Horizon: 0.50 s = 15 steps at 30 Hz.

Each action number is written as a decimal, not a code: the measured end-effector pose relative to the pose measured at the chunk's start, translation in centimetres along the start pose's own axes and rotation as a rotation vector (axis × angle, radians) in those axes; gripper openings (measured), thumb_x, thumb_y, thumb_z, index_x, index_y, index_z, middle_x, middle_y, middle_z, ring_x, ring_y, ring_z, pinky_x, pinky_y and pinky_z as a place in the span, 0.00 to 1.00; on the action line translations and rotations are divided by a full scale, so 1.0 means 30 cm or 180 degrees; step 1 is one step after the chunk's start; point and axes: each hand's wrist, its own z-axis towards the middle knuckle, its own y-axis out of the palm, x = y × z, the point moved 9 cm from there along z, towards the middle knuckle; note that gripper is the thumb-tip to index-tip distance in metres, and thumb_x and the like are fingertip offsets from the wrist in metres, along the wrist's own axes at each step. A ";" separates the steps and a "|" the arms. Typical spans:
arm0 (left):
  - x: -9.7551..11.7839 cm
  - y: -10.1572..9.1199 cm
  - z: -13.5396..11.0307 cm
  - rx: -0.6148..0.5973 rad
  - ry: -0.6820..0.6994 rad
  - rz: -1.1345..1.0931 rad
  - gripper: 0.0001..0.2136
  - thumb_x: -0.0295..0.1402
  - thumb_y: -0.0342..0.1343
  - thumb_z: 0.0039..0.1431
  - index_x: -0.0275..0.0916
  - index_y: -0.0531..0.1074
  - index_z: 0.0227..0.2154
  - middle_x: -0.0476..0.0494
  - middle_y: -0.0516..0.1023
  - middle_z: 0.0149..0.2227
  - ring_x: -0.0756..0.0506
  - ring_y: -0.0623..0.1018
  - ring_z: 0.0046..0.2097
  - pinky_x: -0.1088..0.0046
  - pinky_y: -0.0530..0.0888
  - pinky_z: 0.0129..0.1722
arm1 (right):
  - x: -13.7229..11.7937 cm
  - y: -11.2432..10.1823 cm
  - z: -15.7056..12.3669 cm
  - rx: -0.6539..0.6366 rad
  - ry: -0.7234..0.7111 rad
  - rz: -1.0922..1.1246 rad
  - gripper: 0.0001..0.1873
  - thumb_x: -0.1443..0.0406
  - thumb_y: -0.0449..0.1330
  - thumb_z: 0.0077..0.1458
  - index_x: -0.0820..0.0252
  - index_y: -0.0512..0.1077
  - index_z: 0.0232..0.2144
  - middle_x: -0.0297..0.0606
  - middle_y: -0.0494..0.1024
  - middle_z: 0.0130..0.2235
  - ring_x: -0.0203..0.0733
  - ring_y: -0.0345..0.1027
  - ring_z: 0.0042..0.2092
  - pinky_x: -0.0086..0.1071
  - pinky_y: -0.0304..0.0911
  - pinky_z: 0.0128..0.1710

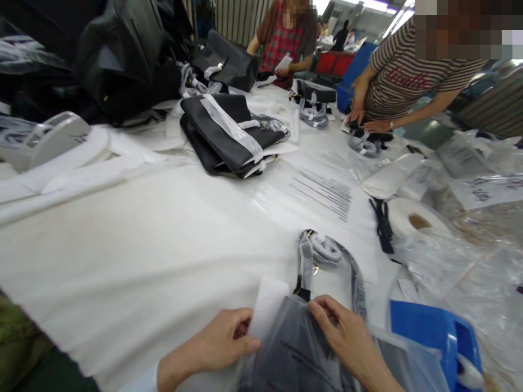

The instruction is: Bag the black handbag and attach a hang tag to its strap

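At the near edge of the white table (134, 245), a dark bag lies inside a clear plastic bag (294, 348) printed with text. My left hand (220, 340) pinches the plastic bag's left edge beside a white foam sheet (267, 305). My right hand (347, 335) presses closed fingers on the plastic bag's top edge, where the wrapped strap (327, 253) comes out and loops across the table.
A blue tape dispenser (433, 332) sits at right, with a white tape roll (412, 220) and clear bags (461, 267) beyond. Black wrapped bags (229, 133) lie mid-table. Two other people (404, 76) work at the far side. Dark bags (118, 54) pile at far left.
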 end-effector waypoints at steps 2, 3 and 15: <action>-0.024 0.007 -0.035 0.0188 -0.0069 0.0370 0.12 0.41 0.49 0.59 0.39 0.68 0.28 0.52 0.70 0.26 0.49 0.67 0.30 0.74 0.61 0.30 | -0.042 -0.060 0.008 0.0613 -0.0276 -0.0120 0.22 0.47 0.51 0.58 0.58 0.71 0.39 0.40 0.78 0.33 0.45 0.72 0.35 0.38 0.67 0.36; -0.031 0.010 -0.049 0.0277 -0.0092 0.0533 0.12 0.40 0.47 0.60 0.39 0.68 0.27 0.52 0.69 0.25 0.49 0.68 0.30 0.74 0.60 0.30 | -0.078 -0.079 0.012 0.0816 -0.0496 -0.0172 0.23 0.48 0.51 0.59 0.59 0.70 0.44 0.43 0.78 0.38 0.47 0.72 0.40 0.39 0.68 0.40; -0.185 0.125 -0.305 0.0104 -0.0841 0.0479 0.12 0.30 0.48 0.51 0.41 0.75 0.35 0.48 0.80 0.32 0.47 0.75 0.33 0.75 0.66 0.32 | -0.309 0.160 0.118 -0.0469 -0.1111 -0.0335 0.20 0.52 0.51 0.58 0.59 0.73 0.39 0.40 0.73 0.34 0.42 0.67 0.32 0.37 0.64 0.37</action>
